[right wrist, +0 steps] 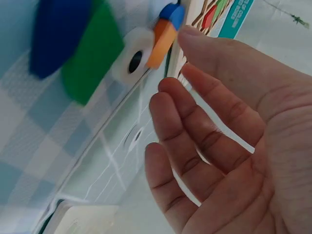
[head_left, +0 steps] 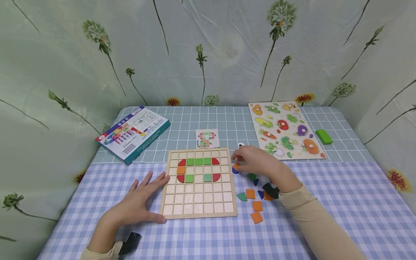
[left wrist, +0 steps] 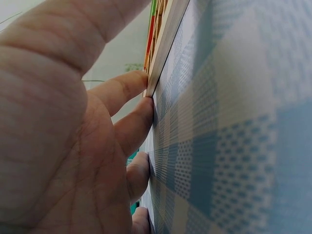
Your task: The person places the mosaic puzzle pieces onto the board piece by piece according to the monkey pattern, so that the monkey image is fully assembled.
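Right hand (head_left: pixel 256 159) loosely curled, nothing visibly held; orange tile (right wrist: pixel 163 45) just beside its thumb, right of frame centre. Tile judged light, stiff, smooth: pinch opposite edges. Left hand (head_left: pixel 136 204), fingers spread, touches wooden grid board (head_left: pixel 198 198).

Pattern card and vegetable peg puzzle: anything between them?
In the head view, a white eye piece lies between the pattern card and the vegetable peg puzzle; the right hand shows at its near side.
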Demonstrator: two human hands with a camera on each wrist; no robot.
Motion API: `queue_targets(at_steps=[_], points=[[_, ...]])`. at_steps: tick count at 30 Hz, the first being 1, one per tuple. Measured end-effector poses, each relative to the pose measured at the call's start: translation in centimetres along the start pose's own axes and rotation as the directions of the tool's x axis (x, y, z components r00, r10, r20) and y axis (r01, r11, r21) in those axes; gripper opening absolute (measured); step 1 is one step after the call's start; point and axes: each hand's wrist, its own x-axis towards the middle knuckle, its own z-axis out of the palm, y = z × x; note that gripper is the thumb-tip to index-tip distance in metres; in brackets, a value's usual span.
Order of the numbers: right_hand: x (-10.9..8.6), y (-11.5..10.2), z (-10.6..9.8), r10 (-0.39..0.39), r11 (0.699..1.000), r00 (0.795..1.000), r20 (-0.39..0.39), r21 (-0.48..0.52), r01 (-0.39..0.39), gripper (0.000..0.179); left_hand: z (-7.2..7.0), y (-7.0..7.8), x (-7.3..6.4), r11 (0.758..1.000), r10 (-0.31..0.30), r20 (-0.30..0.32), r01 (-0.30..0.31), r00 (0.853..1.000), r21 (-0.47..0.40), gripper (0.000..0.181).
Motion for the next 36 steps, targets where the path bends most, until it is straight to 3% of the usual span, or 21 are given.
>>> queue_targets(at_steps=[7, 14, 36], points=[[-0.4, 1.0, 0.1, 0.017, 1.000, 1.000, 0.002, 0.012, -0.017, 0.027, -0.1, 0.1, 0.0, 1.000, 0.007, -0.001, -0.007, 1.000, 0.004, 0.121], [-0.4, 1.1, 0.6, -0.030, 0.999, 1.000, 0.005, 0.023, 0.030, 0.027, 0.0, 0.1, 0.0, 1.000, 0.001, 0.003, -0.001, 1.000, 0.001, 0.121], [-0.2, 0.6, 0.9, -0.053, 0.990, 0.998, -0.042, -0.135, 0.047, 0.020, 0.0, 0.0, 0.0, 1.000, 0.005, 0.004, -0.005, 1.000, 0.006, 0.121]])
